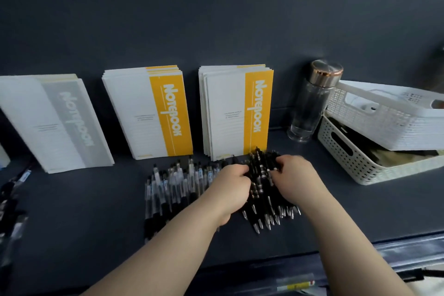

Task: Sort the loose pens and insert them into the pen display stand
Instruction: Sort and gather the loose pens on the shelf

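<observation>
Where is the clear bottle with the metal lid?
In the head view, the clear bottle stands at the back right, between the right yellow notebook stack and the white baskets.

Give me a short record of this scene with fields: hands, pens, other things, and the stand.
left hand: grips the black pens from their left
right hand: grips the same bundle from the right
black pens: bundled, tips toward the person
clear pens: lying in a row left of them, untouched
notebooks: three stacks leaning on the wall
bottle: clear, upright, right of the notebooks
baskets: two white, one tilted on the other
stand: not in view
</observation>
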